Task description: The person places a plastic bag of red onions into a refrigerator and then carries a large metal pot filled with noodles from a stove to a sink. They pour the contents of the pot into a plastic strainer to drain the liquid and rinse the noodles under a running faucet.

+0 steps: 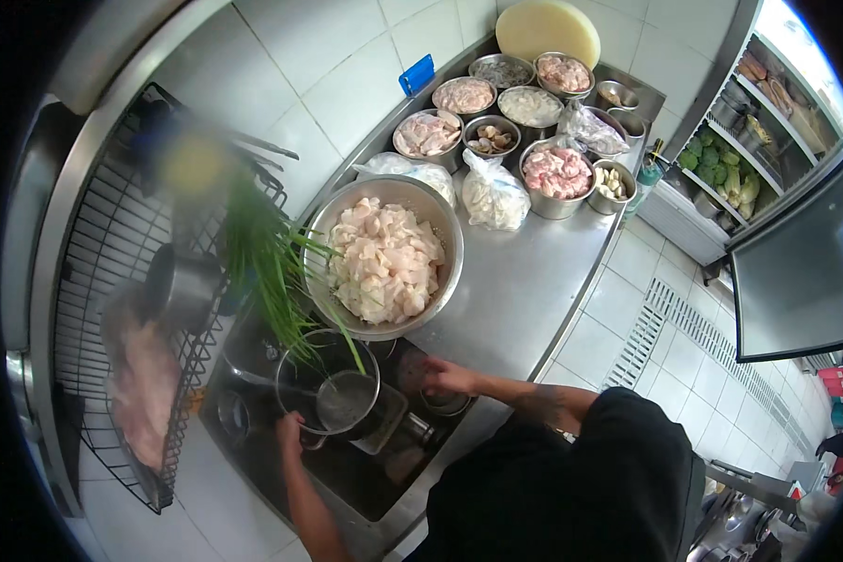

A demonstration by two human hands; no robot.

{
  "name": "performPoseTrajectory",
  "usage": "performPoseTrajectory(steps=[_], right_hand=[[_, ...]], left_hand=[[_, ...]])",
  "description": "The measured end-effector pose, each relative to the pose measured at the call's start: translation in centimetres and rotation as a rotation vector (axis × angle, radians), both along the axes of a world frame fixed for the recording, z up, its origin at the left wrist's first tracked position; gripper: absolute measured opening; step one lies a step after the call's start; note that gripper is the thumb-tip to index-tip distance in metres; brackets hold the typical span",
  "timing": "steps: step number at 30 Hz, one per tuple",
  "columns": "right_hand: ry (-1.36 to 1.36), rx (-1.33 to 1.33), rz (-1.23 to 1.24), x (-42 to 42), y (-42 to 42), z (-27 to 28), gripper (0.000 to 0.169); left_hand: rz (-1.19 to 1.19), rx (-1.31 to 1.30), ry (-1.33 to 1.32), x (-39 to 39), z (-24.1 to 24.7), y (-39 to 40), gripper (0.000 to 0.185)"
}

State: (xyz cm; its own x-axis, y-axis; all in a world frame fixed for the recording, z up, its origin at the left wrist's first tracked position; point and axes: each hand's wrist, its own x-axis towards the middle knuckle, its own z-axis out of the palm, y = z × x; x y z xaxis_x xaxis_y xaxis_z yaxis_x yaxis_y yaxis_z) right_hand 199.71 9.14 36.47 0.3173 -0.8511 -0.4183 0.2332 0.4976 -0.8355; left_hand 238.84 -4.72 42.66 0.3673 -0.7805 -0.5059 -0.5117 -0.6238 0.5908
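Note:
My left hand (290, 430) grips the side handle of a steel pot (276, 393) above the sink (365, 495). The pot stands tilted, and its round inside shows wet and shiny. My right hand (448, 377) is to the right of the pot, over the sink, with its fingers curled beside a dark, blurred thing; whether it holds that thing is unclear. Below my right hand sits a small round metal bowl (446, 404). Just beyond the pot, a large steel bowl (454, 281) holds cut pale raw meat (386, 260).
Green onions (270, 260) hang from a wire rack (105, 232) at the left, over the pot. The rack also holds bagged raw meat (144, 400) and a metal pot (186, 284). Several metal containers of food stand on the steel counter (513, 274). A fridge (766, 133) stands open at the right.

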Motion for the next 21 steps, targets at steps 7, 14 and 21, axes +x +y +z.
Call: performPoseTrajectory(steps=[7,14,21], right_hand=[[0.017,0.165,-0.039,-4.4,3.5,1.0,0.04],[-0.072,0.072,-0.068,-3.3,0.1,2.1,0.035],[-0.026,0.058,-0.081,-3.6,1.0,2.1,0.027]], left_hand=[[0.017,0.001,-0.011,-3.0,1.1,-1.6,0.018],[0.1,0.018,0.137,0.0,-0.9,-1.8,0.014],[0.138,0.045,0.143,-1.6,-0.8,-1.7,0.014]])
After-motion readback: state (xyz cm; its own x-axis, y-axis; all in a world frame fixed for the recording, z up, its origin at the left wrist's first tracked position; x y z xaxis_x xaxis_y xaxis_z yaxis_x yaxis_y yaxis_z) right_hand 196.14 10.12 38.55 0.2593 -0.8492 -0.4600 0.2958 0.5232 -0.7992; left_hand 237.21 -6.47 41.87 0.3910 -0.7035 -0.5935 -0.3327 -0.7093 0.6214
